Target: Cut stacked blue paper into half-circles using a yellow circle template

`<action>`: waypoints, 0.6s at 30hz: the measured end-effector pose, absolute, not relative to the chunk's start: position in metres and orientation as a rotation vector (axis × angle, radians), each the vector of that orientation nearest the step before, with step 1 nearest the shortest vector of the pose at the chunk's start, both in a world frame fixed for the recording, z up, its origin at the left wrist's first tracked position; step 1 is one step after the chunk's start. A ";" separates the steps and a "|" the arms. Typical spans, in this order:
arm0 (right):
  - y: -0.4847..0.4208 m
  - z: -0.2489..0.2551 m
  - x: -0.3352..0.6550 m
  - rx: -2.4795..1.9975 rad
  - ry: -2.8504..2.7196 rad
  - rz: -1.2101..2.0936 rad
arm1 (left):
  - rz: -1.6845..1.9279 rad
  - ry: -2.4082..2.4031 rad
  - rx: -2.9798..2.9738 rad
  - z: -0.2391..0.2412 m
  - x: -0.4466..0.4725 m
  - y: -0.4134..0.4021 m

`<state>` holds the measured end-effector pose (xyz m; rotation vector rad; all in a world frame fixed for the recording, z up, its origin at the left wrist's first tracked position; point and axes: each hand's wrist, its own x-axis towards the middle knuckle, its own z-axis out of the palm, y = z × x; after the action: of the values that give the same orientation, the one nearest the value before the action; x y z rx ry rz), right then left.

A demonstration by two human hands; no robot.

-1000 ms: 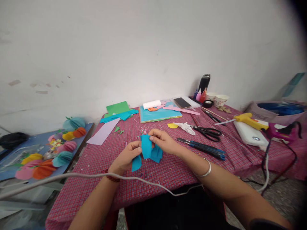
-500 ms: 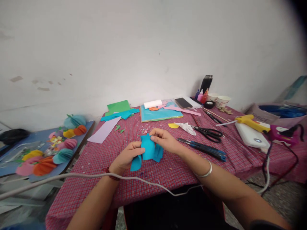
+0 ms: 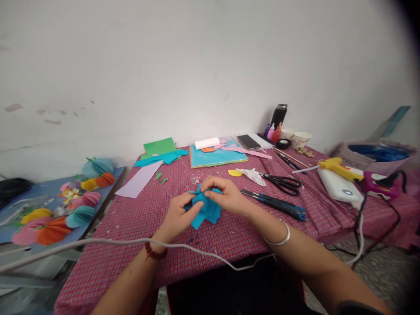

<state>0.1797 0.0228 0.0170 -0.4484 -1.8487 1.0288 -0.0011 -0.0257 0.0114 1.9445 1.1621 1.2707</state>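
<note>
Both my hands meet over the middle of a table with a red checked cloth. Between them is a bunch of teal paper pieces. My left hand grips the bunch from the left, thumb pressed on the paper. My right hand, a silver bangle on its wrist, pinches the top of the paper with its fingertips. The paper is held just above the cloth.
A blue box cutter and black scissors lie right of my hands. A yellow glue gun, coloured paper sheets, a phone and cups sit further back. Paper fruit ornaments cover a blue side table. A white cable crosses in front.
My left hand has shifted up and right, closing over the teal paper, which now looks bunched together. My right hand stays pinched at the top. The view has swung slightly.
</note>
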 end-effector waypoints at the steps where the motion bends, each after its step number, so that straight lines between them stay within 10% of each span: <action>1: 0.022 0.016 0.179 -0.418 -1.848 1.048 | 1.316 1.163 2.014 0.012 -0.002 -0.026; 18: 0.028 0.007 0.174 -0.520 -2.198 0.684 | 1.216 0.929 2.051 0.015 -0.006 -0.023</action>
<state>0.1743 0.0275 0.0072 -0.5199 -2.1979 0.6837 -0.0062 -0.0225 0.0154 2.0505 0.9294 1.2155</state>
